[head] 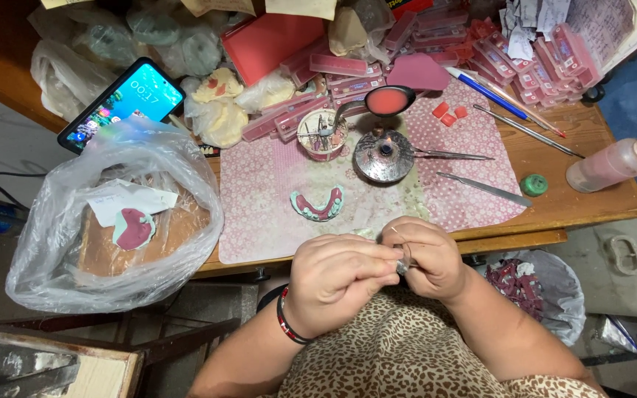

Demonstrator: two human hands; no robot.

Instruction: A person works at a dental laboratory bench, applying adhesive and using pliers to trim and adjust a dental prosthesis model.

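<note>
Pinching thin bent wire [401, 247], left hand [337, 278], right hand [429, 258]

We see a pink floral mat [274, 191] on the brown wooden surface [591, 199], a pink and teal denture model [318, 205], red wax in the spoon [386, 101], small red blocks [447, 114], a blue pen [481, 92], a green cap [534, 184], and our leopard-print clothing [399, 354].

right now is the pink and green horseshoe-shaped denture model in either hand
No, the pink and green horseshoe-shaped denture model lies on the patterned mat, while both hands hold a thin bent wire.
</note>
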